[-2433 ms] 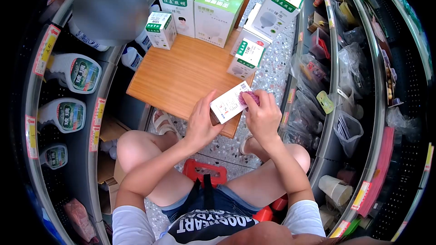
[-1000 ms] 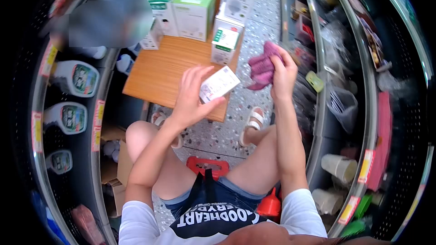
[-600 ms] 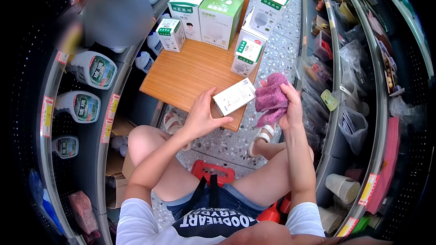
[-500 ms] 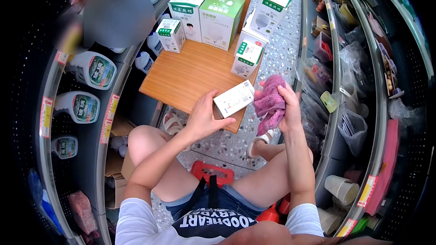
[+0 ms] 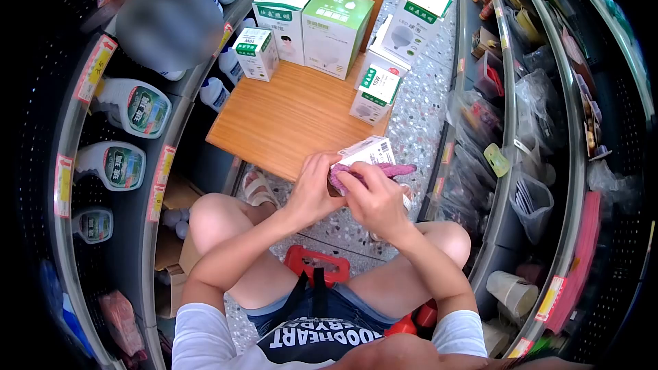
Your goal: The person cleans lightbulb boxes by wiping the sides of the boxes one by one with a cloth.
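My left hand (image 5: 317, 186) grips a small white light bulb box (image 5: 368, 151) at its near left end, tilted over the front edge of the wooden chair seat (image 5: 288, 116). In my right hand (image 5: 375, 200) is a bunched purple cloth (image 5: 391, 170), pressed by the fingers against the near end of the box. Cloth and fingers cover much of that end. Across the seat stand a small 10W bulb box (image 5: 256, 53), a 30W box (image 5: 284, 17), a green-topped box (image 5: 336, 31) and, to the right, another 10W box (image 5: 376, 94).
A taller LED bulb box (image 5: 409, 27) stands at the right rear. Shelves line both sides, with spray bottles (image 5: 133, 106) on the left and bagged goods (image 5: 538, 106) on the right. Below the seat a red plastic object (image 5: 317, 264) sits between my knees.
My right hand has moved left and down, bringing the purple cloth from beside the box onto its near end. My left hand and the box have shifted slightly toward me.
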Motion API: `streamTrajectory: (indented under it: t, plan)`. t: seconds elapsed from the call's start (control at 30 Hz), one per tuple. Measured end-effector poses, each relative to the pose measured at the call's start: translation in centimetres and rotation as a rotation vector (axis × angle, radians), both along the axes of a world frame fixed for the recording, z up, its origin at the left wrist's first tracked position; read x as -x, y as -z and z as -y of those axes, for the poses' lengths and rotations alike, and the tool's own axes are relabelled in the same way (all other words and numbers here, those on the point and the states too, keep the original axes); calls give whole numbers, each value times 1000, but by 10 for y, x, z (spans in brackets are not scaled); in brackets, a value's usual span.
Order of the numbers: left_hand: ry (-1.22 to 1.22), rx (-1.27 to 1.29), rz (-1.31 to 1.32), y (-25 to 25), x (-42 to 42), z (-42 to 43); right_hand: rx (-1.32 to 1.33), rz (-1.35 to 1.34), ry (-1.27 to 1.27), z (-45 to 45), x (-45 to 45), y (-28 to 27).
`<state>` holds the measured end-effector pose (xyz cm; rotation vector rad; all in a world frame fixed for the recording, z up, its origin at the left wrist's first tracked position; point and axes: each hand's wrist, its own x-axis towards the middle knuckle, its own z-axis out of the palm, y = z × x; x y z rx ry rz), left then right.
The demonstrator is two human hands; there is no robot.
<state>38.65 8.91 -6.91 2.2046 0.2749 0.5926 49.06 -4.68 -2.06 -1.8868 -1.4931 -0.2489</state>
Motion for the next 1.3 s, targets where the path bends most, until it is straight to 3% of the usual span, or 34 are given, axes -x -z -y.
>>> streamTrajectory:
  t: [0.17, 0.7, 1.1, 1.23, 1.27, 1.3]
  plan:
    - [-24, -43, 26, -2, 4, 2, 24, 121, 9, -5, 3, 8]
    - [-28, -18, -16, -1, 4, -1, 55, 136, 224, -1, -24, 8]
    - [-75, 127, -227, -9, 5, -6, 104, 30, 448, 14, -62, 16]
    - [-52, 421, -254, 2, 5, -14, 51, -600, 499, 26, -85, 29]
    - [-50, 453, -259, 1, 5, -16, 34, -756, 477, 36, -104, 68]
    - [-48, 484, -265, 1, 5, -17, -39, -1054, 478, 36, -107, 60]
